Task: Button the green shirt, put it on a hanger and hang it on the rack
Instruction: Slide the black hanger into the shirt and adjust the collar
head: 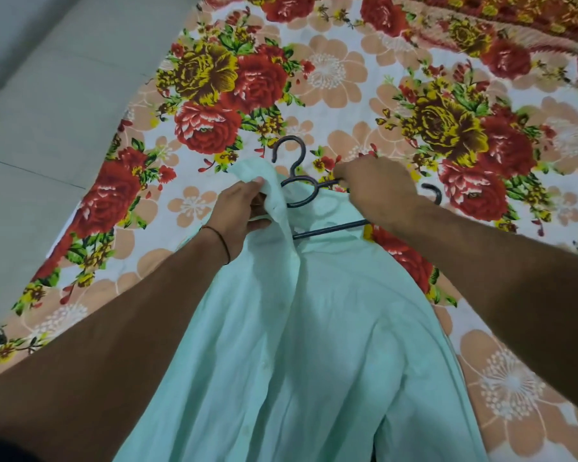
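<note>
The pale green shirt (314, 328) lies front up on the flowered bed sheet, its placket running down the middle. A dark hanger (296, 181) lies at the collar, its hook pointing away from me and its lower bar partly under the cloth. My left hand (239, 218) pinches the shirt's left collar edge and lifts it. My right hand (377, 191) grips the hanger's right arm next to the collar. A hooked dark tip of the hanger (434, 193) shows past my right wrist.
The floral sheet (347, 95) covers the bed ahead and to both sides. A grey tiled floor (47, 111) lies to the left of the bed edge. A red and yellow patterned blanket (514, 18) sits at the far right corner.
</note>
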